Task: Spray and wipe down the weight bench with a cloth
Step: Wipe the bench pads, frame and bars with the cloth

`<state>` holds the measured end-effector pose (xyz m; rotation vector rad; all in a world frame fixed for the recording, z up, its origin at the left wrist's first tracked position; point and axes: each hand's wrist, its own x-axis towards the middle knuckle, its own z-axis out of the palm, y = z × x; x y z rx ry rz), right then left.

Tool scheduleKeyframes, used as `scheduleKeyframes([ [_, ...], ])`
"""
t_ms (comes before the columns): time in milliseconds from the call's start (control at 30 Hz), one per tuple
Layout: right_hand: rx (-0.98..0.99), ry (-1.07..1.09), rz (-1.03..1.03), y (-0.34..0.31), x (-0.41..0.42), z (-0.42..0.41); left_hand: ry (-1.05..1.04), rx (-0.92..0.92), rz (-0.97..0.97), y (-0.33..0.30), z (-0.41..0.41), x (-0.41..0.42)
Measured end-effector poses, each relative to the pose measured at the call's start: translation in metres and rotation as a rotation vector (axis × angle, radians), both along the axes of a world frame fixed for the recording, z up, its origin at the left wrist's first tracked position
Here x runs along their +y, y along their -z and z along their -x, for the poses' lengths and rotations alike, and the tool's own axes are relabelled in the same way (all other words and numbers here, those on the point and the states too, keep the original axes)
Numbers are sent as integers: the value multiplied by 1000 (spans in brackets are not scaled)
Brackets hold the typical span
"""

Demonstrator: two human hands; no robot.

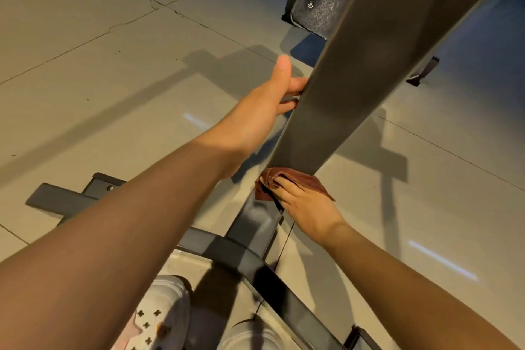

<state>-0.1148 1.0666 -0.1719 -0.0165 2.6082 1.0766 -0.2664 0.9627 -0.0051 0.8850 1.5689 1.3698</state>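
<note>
Bench pad (369, 71) edge gripped by left hand (264, 105), fingers curled underneath. Brown cloth (287, 179) pressed onto dark frame (255, 224) under right hand (306, 204), fingers fairly flat.

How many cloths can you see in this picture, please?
1. The reddish-brown cloth lies under the right hand, on the frame at the foot of the slanted beam. Others may be hidden.
</note>
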Motion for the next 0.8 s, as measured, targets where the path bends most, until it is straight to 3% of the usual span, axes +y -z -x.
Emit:
scheduleKeyframes([
  [100, -117, 37, 25, -13, 8, -20, 40, -3, 2, 0, -3, -6],
  [300, 157, 79, 219, -34, 4, -24, 41, -32, -46, 4, -5, -10],
  [433, 321, 49, 154, -52, -1, 4, 48, -43, -43, 5, -2, -9],
  [533, 250, 30, 58, -41, 5, 13, 49, -42, -19, 6, 0, -8],
  [667, -11, 32, 1, -7, 4, 7, 32, -48, -12, 7, 4, -5],
  [800, -72, 26, 38, 6, 4, 0, 42, -30, -3, 5, 3, -7],
])
